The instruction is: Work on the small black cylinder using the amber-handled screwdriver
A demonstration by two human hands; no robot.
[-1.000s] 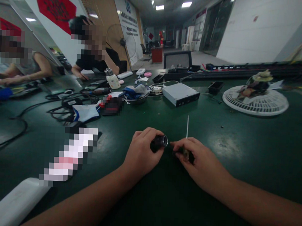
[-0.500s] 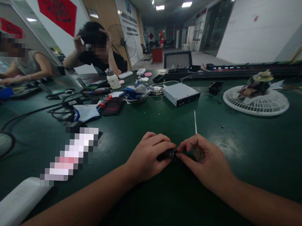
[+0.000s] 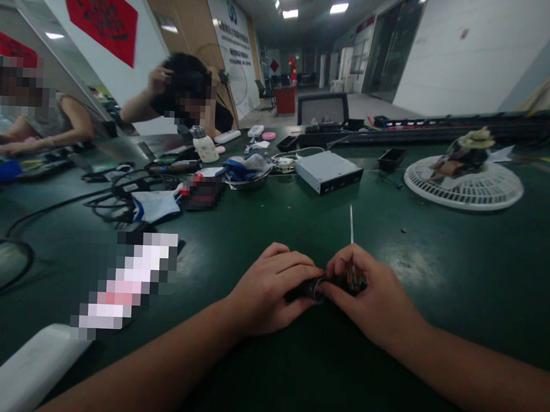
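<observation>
A small black cylindrical part (image 3: 313,289) lies low over the green table, with my left hand (image 3: 274,288) wrapped round it from the left. My right hand (image 3: 371,292) has its thumb and index finger at the part's right end. Tucked in the palm and curled fingers of that hand is a screwdriver (image 3: 354,275), its amber handle partly hidden and its thin metal shaft pointing away from me. Whether the right fingertips pinch some smaller piece cannot be made out.
Beyond my hands sits a grey disc drive (image 3: 329,171). A white fan grille (image 3: 462,184) holding a motor is at the right. Cables, a cloth glove (image 3: 156,206) and a bottle (image 3: 205,145) lie or stand left. Two people sit across the table at the far left.
My right hand's fingers have shifted slightly on the part's end, and the screwdriver has tilted a little. The part's open rim shows more. The person opposite has lowered their head.
</observation>
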